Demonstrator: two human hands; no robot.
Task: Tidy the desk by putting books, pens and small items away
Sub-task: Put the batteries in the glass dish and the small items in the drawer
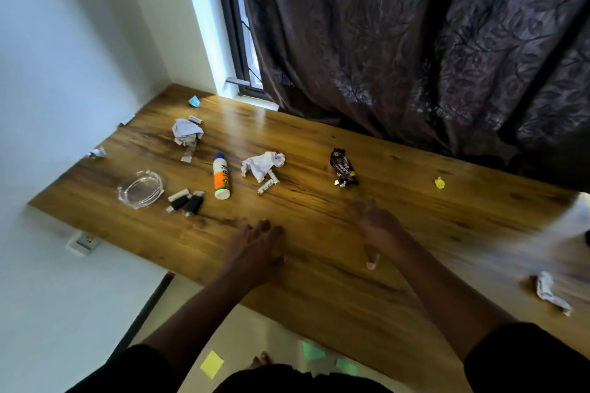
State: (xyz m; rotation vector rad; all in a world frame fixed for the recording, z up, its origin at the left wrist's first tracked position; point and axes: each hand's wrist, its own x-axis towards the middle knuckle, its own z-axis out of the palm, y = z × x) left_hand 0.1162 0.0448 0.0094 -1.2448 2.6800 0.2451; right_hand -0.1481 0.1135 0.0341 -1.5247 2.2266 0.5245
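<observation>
The wooden desk (319,265) holds scattered small items. A white and orange glue bottle (222,179) lies at centre left, next to crumpled white paper (263,163) and two small batteries (266,185). A brown snack wrapper (343,167) lies farther right, and a yellow scrap (440,182) beyond it. A coiled clear cable (142,190) and black USB adapters (186,201) sit near the left edge. My left hand (255,246) rests on the desk with fingers loosely bent and nothing in it. My right hand (376,230) hovers blurred over the wood, thumb spread, holding nothing.
Another paper ball (186,131), a battery (196,119) and a blue scrap (194,101) lie at the far left corner. A silver wrapper (549,290) sits near the right edge under a blurred white shape (568,226). A dark curtain (415,41) hangs behind. Sticky notes (211,364) lie on the floor.
</observation>
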